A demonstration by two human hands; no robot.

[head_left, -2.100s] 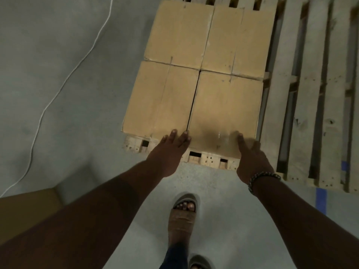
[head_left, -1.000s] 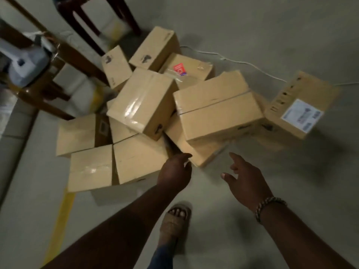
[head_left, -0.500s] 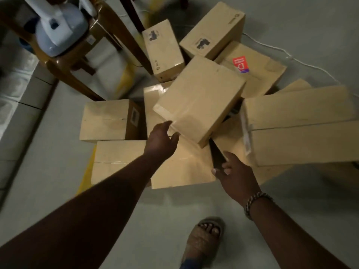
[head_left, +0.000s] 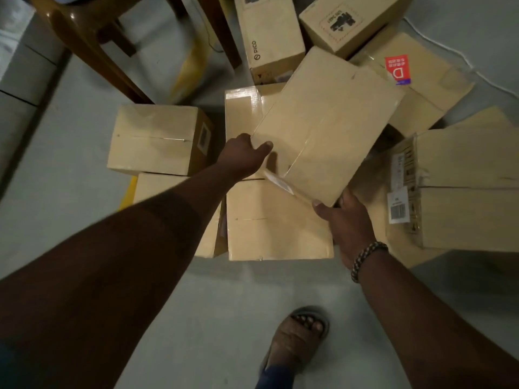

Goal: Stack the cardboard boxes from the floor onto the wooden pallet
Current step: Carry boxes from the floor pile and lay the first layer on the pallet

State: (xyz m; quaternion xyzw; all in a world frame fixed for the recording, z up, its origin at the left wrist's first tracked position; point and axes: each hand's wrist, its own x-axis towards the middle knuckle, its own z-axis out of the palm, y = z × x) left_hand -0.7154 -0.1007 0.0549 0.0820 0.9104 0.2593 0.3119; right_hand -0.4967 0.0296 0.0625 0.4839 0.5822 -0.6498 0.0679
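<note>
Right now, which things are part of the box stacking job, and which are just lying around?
Part of the job:
tilted box, held at its corners by the left hand and right hand
PICO box
red-sticker box
barcode box

Just lying about:
brown chair
white cable

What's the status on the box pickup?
Left hand and right hand both gripping the tilted top box. It sits on the floor pile, not clearly lifted. PICO box and red-label box crowd its far side.
</note>
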